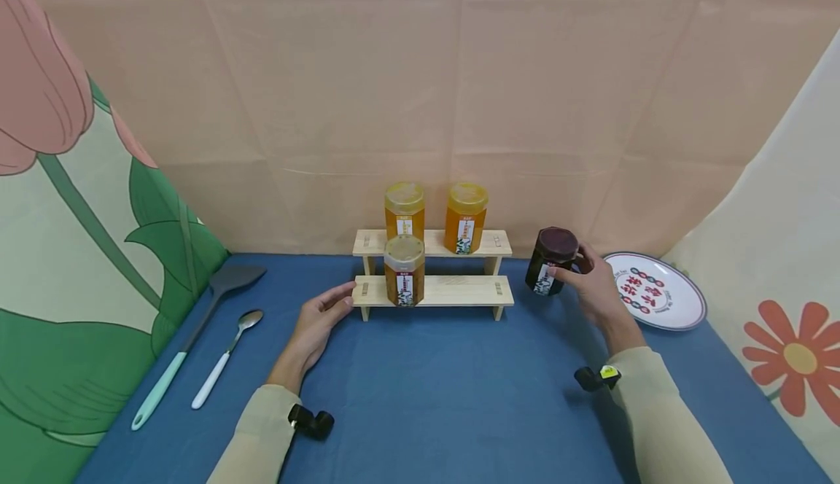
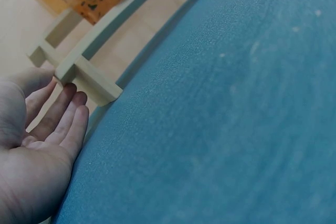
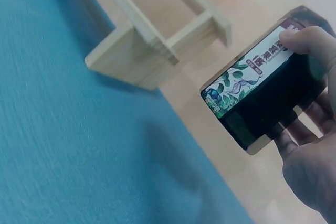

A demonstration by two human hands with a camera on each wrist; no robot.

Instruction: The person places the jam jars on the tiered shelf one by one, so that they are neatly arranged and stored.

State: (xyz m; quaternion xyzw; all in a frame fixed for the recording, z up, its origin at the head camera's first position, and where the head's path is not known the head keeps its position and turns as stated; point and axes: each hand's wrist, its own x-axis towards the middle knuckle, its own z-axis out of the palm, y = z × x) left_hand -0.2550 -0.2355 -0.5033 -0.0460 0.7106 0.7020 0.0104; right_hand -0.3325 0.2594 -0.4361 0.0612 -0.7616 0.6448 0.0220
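Observation:
My right hand (image 1: 599,291) holds a dark jar (image 1: 550,265) with a purple-brown lid, tilted, to the right of a two-step wooden rack (image 1: 466,291). In the right wrist view, the thumb presses the white label of the dark jar (image 3: 247,80), with the fingers behind it; the jar appears off the cloth. My left hand (image 1: 318,324) touches the left end of the rack's lower step with loosely extended fingers. An amber-brown jar (image 1: 405,272) stands on the lower step, left of centre. Two orange-yellow jars, one left (image 1: 404,203) and one right (image 1: 466,218), stand on the upper step.
A spatula (image 1: 190,338) with a mint handle and a white-handled spoon (image 1: 226,360) lie at left on the blue cloth (image 1: 433,404). A white oval plate (image 1: 685,302) with red lettering lies right of my right hand. Fabric backdrops (image 1: 341,90) rise behind and at both sides.

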